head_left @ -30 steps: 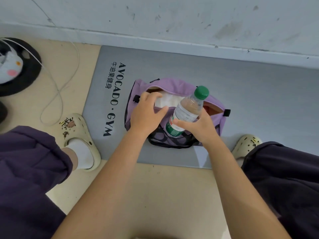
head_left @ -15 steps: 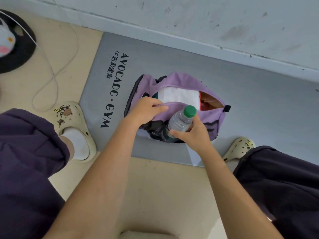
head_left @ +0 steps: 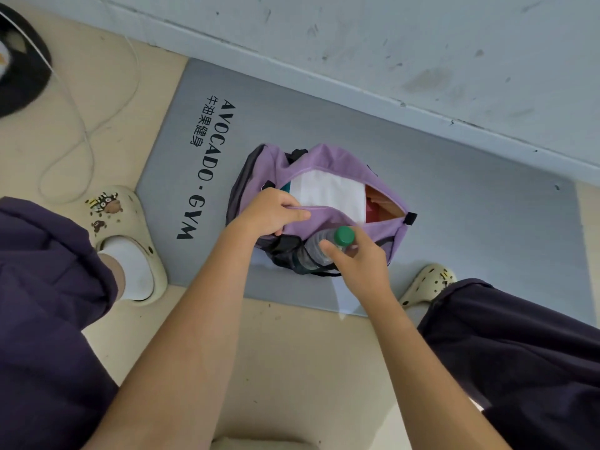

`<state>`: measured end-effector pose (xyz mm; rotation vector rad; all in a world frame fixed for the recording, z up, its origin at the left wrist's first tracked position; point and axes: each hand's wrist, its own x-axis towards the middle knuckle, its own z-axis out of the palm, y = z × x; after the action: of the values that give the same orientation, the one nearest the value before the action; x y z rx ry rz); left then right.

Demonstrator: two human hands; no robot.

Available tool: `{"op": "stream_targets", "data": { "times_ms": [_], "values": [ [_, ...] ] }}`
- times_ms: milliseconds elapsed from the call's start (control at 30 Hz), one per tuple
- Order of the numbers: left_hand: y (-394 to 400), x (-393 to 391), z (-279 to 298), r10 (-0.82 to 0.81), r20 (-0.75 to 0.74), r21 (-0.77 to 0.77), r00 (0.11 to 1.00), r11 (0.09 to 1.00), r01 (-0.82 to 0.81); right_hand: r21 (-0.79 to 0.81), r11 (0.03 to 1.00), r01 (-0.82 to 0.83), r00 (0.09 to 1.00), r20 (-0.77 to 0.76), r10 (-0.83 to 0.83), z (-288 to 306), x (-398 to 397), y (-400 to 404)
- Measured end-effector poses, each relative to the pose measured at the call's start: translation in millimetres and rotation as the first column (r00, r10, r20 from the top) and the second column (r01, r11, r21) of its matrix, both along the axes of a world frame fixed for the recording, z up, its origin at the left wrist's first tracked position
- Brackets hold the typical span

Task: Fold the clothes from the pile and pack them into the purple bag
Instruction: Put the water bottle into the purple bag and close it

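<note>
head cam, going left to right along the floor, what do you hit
white cable → left clog → mat lettering → left hand → green bottle cap → bag's black end tab → right clog

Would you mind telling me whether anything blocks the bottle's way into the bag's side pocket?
Nothing visible does: the green-capped clear plastic bottle in the right hand is already partly inside the purple fabric bag's dark mesh pocket.

Packing on the gym mat

Left hand point(head_left: 271, 213) grips the open purple fabric bag point(head_left: 328, 160); right hand point(head_left: 358, 264) holds a green-capped clear plastic bottle point(head_left: 319, 250) in its mesh pocket.
</note>
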<state>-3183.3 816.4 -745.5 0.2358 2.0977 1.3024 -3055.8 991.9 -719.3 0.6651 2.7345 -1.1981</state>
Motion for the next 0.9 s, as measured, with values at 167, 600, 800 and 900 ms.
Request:
{"op": "stream_targets", "data": {
  "times_ms": [167,600,800,900],
  "values": [
    [0,5,-1,-0.051,0.154,0.016,0.987,0.999,0.049,0.089,0.988,-0.126,0.96,0.262,0.098,12,-10,4],
    [-38,-14,-6,0.536,0.135,0.061,0.833,0.835,-0.547,-0.211,0.977,0.006,0.856,0.506,0.104,2,-131,-58],
    [-41,-25,-12,0.476,0.184,0.132,0.86,0.855,-0.501,-0.623,0.755,0.206,0.924,0.378,0.059,-11,-141,-66],
    [-42,-27,-14,0.436,0.184,0.144,0.881,0.874,-0.463,-0.55,0.815,0.182,0.929,0.368,0.04,-3,-139,-64]
  ]
}}
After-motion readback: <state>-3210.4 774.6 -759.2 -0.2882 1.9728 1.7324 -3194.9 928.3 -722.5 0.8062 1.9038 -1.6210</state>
